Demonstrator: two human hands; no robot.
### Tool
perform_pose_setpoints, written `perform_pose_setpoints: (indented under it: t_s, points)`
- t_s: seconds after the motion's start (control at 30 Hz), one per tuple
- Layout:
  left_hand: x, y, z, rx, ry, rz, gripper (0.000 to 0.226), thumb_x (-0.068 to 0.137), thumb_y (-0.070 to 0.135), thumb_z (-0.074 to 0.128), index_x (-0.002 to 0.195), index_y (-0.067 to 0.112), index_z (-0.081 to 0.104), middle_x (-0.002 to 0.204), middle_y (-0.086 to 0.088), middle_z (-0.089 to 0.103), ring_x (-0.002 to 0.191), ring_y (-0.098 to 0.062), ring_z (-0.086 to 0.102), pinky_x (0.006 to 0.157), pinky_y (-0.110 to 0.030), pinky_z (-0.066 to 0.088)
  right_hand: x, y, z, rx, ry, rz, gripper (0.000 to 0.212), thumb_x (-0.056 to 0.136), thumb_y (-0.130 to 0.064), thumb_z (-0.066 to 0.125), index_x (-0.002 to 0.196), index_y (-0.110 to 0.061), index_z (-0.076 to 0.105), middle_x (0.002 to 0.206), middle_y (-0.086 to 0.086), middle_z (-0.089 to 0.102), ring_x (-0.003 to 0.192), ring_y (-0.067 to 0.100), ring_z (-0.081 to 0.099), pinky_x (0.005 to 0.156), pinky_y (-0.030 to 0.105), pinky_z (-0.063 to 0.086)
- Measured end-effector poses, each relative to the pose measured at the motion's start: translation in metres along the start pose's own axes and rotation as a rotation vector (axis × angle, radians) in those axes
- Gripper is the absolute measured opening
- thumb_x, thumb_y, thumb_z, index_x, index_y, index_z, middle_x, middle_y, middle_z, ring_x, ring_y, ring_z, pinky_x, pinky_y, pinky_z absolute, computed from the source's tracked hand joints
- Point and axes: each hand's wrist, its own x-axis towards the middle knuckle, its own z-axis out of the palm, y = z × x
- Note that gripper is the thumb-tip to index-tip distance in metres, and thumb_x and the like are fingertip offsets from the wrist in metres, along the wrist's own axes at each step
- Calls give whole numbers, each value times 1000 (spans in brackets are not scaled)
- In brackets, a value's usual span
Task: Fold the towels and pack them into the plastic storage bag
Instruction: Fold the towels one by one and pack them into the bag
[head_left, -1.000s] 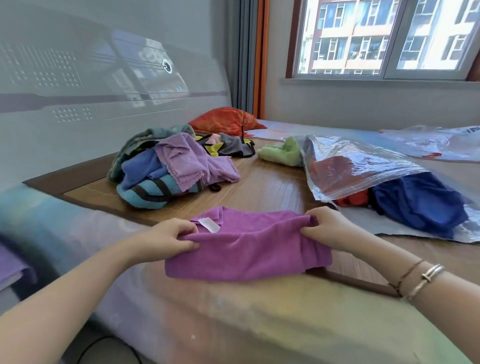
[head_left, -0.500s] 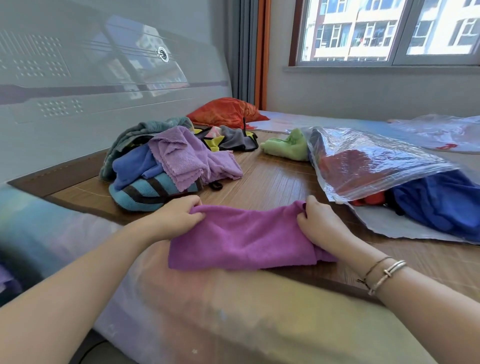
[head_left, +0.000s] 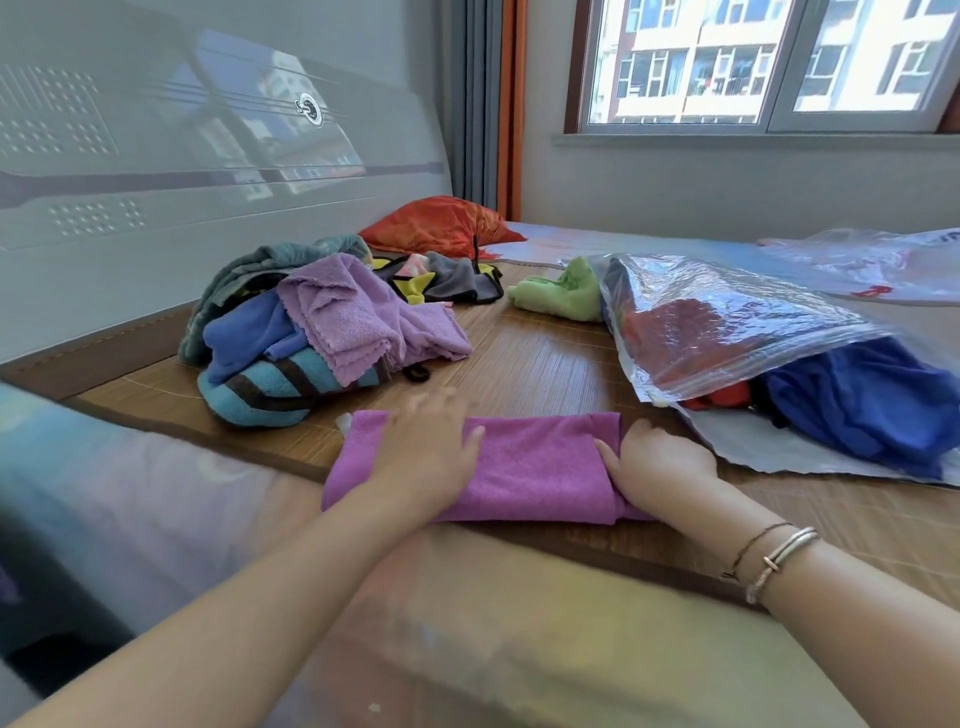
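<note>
A folded purple towel (head_left: 540, 467) lies on the bamboo mat (head_left: 540, 353) at the near edge of the bed. My left hand (head_left: 431, 441) lies flat on the towel's left half, fingers spread and blurred. At the towel's right end my right hand (head_left: 654, 462) rests with the thumb on top; whether its fingers grip the edge is unclear. A clear plastic storage bag (head_left: 727, 332) lies to the right, holding blue and red towels. A pile of unfolded towels (head_left: 311, 332) sits behind the left hand.
A green towel (head_left: 561, 296) lies by the bag's far end, and an orange cushion (head_left: 436, 228) is near the headboard (head_left: 156, 182). A second plastic bag (head_left: 872, 265) lies at the far right. A padded bed edge (head_left: 467, 623) runs beneath my arms.
The towel's far half has been folded over and its white tag is now hidden. My left hand let go of the edge and now lies flat on top; the right hand stays at the right end.
</note>
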Motion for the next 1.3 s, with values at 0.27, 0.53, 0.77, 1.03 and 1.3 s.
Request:
perform_pose_setpoints:
  t_s: [0.27,0.53,0.77,1.03,1.3]
  points:
    - [-26,30,16,19,-430,-105,72,86,76,18,150,45,5,161,6,-9,147,-30,-13,114,-53,-10,-25,4,-22,712,-258,-33,34,95,-39,50,79,-10,57,71,5,55,59,15,50,49,24,39]
    - [-33,80,15,-163,-553,57,56,94,63,13,148,49,5,161,10,-2,147,-26,-11,115,-51,-10,-63,56,-51,1532,-168,65,9,92,-9,56,93,-3,62,67,9,56,37,7,47,35,18,39]
    - [-25,88,1,-815,-297,-62,46,103,35,30,143,18,41,149,3,39,138,-10,32,106,-14,15,-48,31,-85,1245,-93,-25,11,88,-14,57,80,-12,49,56,4,42,42,12,39,36,17,31]
    - [-26,10,-45,-1148,-254,-655,48,98,54,31,100,12,56,85,-7,62,66,-19,59,64,-30,50,-51,-74,-71,959,-227,-455,14,90,-30,56,92,-15,54,77,1,69,68,16,65,51,22,47]
    - [-27,15,-25,-486,57,-100,30,76,41,63,101,23,67,109,-1,58,94,-18,52,92,-32,41,-45,-9,-54,712,-26,-368,15,87,-19,51,99,-22,59,99,-4,62,92,15,58,72,26,47]
